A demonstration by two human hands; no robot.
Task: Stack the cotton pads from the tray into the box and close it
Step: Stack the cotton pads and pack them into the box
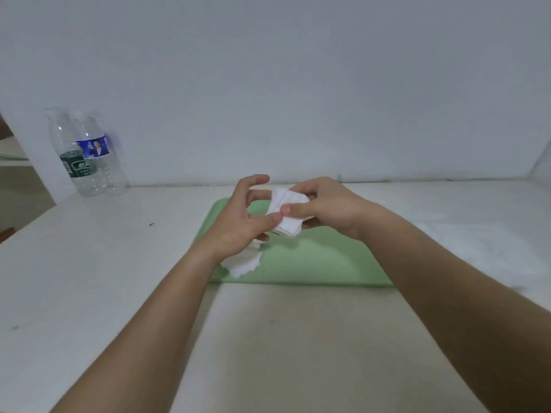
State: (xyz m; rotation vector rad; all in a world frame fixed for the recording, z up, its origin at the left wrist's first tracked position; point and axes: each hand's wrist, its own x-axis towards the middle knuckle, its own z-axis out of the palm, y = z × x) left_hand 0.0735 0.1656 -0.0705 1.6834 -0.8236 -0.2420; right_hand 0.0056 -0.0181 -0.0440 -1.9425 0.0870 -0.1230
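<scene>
Cotton pads (286, 214) hung as a loose stack above the green tray's (313, 263) far edge, left hand (238, 222) pinching one side, right hand (331, 210) curled round the other, their edges wanting squaring.

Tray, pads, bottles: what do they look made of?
Tray: likely plastic, pale green, matte, with rounded moulded corners.
Pads: soft white cotton-like fibre, going by the wavy, fuzzy edges.
Bottles: clear thin plastic, glossy and ribbed, with printed labels.
</scene>
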